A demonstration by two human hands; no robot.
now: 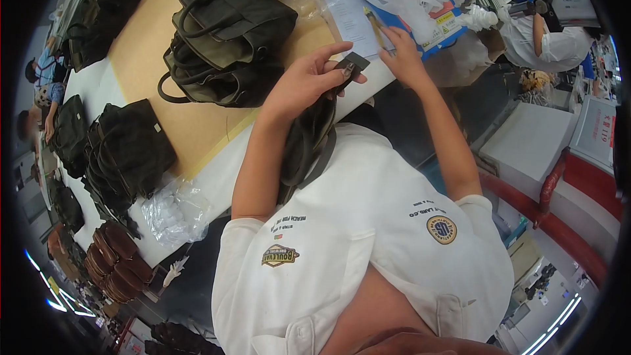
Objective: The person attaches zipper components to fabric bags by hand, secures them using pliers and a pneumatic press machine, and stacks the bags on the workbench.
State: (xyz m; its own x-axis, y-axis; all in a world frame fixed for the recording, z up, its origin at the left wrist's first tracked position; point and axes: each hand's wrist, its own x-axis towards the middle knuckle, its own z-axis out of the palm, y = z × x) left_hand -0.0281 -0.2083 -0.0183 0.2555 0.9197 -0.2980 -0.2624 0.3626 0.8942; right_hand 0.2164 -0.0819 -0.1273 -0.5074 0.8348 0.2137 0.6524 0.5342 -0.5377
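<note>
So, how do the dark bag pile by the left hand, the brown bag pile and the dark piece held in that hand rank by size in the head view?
1. Dark bag pile
2. Brown bag pile
3. Dark piece in the left hand
The brown bags look farther away, so true sizes stay unsure.

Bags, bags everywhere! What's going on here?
Someone's left hand is holding a small dark tab with metal on it. The right hand is by a yellow thing on a paper; I can't tell whether they touch. One dark bag is close to the person's white shirt, and more bags sit on the table.
</note>
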